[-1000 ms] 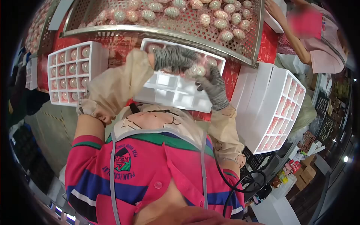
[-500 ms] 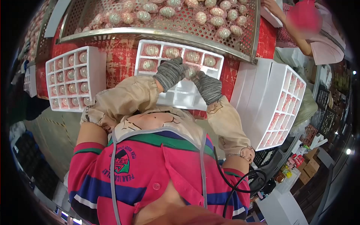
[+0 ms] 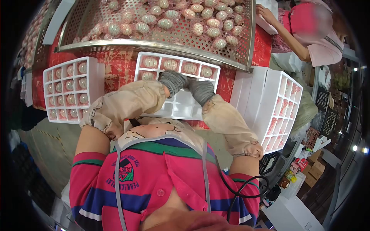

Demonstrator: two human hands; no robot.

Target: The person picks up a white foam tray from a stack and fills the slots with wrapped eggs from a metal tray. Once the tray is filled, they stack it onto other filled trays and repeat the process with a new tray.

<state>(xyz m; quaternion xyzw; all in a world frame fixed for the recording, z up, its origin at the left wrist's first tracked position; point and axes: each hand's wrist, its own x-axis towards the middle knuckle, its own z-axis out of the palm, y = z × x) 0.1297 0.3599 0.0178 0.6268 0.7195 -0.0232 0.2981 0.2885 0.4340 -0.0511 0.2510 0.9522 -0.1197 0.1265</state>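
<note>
A white divided tray (image 3: 139, 66) lies in front of me. Striped, clear-wrapped balls (image 3: 190, 68) fill its back row, and another sits in the second row at the left. My left hand (image 3: 174, 81), in a grey knit glove, is lowered over the second row. Close beside it on the right is my right hand (image 3: 202, 91), gloved alike. The fingertips of both hands are hidden down in the compartments, and no held ball can be made out. Front compartments (image 3: 182, 110) of the tray hold nothing.
A perforated metal bin (image 3: 127, 45) with many wrapped balls stands behind the tray. A filled white tray (image 3: 89, 73) is at the left, stacked white trays (image 3: 266, 104) at the right. A co-worker's arm (image 3: 289, 36) reaches in at the upper right.
Both hands have lowered into the second row; the wrapped ball between their fingers is no longer visible. The view has shifted, so the tray sits slightly lower and further left.
</note>
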